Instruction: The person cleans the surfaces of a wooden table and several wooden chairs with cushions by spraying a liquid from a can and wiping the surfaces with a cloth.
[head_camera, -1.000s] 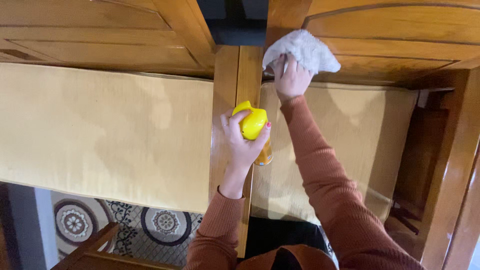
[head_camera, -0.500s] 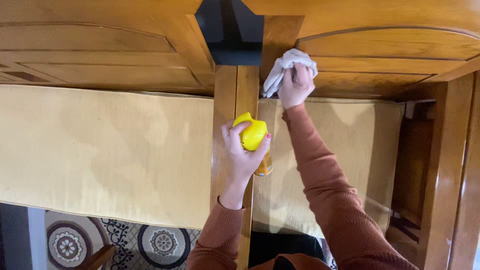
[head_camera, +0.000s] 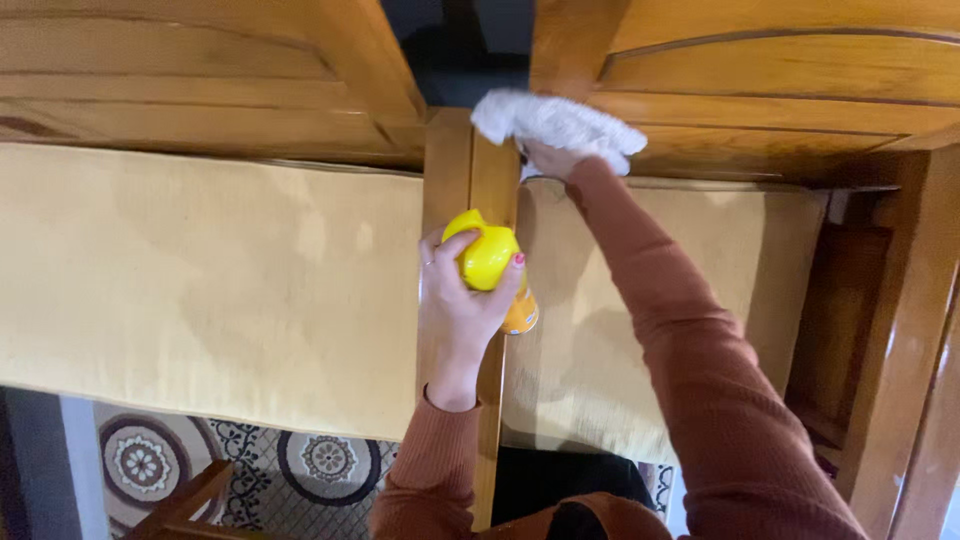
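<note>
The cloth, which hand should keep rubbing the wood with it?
Probably the right hand: it presses the white cloth on the wooden backrest. The left hand is busy gripping the yellow-capped spray can.

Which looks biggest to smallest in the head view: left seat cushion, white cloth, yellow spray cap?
1. Left seat cushion, by far.
2. White cloth.
3. Yellow spray cap; it sits nearer the camera, so the gap to the cloth is unsure.

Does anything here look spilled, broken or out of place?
Nothing stands out. The left hand grips a yellow-capped spray can upright, the right hand presses a white cloth on the wooden armrest, and both cushions lie flat.
</note>
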